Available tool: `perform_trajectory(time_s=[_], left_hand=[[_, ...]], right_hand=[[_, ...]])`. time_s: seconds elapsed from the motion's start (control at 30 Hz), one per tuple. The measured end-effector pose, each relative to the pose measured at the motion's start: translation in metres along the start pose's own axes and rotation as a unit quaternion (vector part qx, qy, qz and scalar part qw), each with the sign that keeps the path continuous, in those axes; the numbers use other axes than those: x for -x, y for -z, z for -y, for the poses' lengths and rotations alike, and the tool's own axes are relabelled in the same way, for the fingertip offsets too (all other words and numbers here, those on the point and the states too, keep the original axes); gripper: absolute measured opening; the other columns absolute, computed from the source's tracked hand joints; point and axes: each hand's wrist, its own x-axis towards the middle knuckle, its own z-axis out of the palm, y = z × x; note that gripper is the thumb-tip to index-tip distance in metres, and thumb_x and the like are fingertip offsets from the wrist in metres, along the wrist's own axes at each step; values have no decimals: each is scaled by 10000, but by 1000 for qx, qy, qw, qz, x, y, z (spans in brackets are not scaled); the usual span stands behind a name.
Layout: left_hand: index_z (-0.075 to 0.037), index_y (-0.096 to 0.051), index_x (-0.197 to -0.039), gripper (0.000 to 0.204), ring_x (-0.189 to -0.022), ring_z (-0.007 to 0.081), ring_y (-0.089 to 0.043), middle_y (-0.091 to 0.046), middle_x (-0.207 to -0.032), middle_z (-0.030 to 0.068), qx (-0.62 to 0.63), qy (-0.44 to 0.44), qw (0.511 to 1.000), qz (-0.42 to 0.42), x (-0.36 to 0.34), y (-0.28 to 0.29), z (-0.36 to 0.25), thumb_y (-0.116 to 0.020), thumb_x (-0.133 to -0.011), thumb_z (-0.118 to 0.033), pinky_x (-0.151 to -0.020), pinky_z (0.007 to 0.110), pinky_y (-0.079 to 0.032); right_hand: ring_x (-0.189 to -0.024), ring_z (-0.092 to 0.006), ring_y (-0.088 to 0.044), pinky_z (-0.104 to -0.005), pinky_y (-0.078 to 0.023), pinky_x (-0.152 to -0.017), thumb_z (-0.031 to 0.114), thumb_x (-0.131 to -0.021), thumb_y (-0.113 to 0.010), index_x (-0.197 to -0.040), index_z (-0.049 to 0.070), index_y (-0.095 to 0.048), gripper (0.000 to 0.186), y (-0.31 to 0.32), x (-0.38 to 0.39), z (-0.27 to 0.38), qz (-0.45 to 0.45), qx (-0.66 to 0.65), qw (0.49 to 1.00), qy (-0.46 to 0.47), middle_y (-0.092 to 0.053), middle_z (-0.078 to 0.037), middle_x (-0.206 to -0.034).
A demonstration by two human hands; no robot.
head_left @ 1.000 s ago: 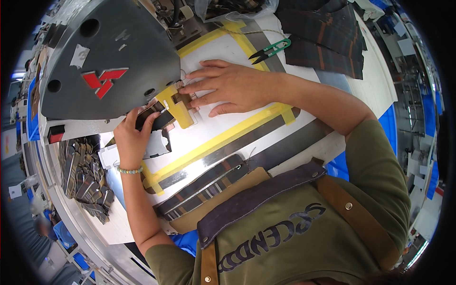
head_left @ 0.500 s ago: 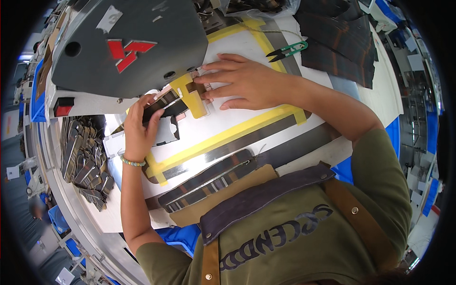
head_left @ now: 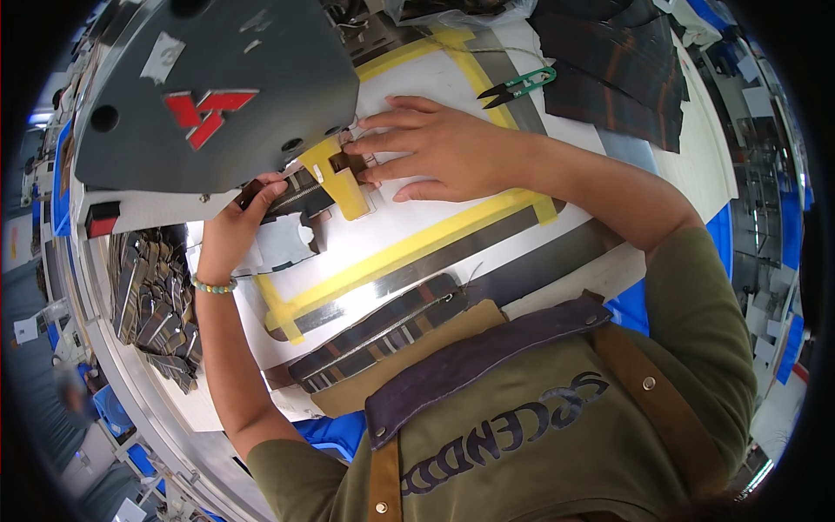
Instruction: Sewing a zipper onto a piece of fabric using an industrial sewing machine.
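Note:
Under the dark grey machine head (head_left: pixel 217 78), my left hand (head_left: pixel 233 228) pinches the left end of a dark plaid fabric strip with a zipper (head_left: pixel 306 202) between thumb and fingers. The strip's right end runs up to a yellow guide plate (head_left: pixel 350 198) below the head; the machine hides part of it. My right hand (head_left: pixel 452 155) lies palm down, fingers spread, on the white work surface (head_left: pixel 417 228), its fingertips at the plate's right side. Nearer to me lies another plaid strip with a zipper (head_left: pixel 378 335), on brown card (head_left: pixel 417 357).
A heap of plaid zippered pieces (head_left: pixel 155 304) lies at the left. Green-handled thread snips (head_left: pixel 520 85) rest beyond my right hand, near dark plaid fabric panels (head_left: pixel 609 78). Yellow tape (head_left: pixel 391 257) borders the work surface. Blue bins (head_left: pixel 335 435) sit below the table edge.
My left thumb has drawn in against the fingers at the strip's left end, where it lay spread before. My right hand stays beside the yellow plate. The whole view has shifted slightly.

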Motion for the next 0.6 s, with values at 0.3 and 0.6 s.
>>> perform_trajectory(time_s=[0.3,0.6], left_hand=[[-13,-811,-1076,131,-855,212,-752,-819,-978,116,-137,-93,977,-131,-2,-47,-22,-794,-965,-81,-840,328,-559],[-13,-808,-1058,121,-839,241,-743,-812,-975,128,-137,-107,974,-145,-3,-49,-23,-801,-951,-70,-820,335,-548]], right_hand=[[-1501,-274,-483,-539,-317,-1295,309,-1015,-707,-1411,145,-695,428,6,4,-3,-36,-31,999,-25,-566,-88,-1592],[-1507,-267,-487,-511,-322,-1290,310,-1032,-676,-1419,144,-698,422,1,3,-2,-12,-4,1000,10,-560,-101,-1612]])
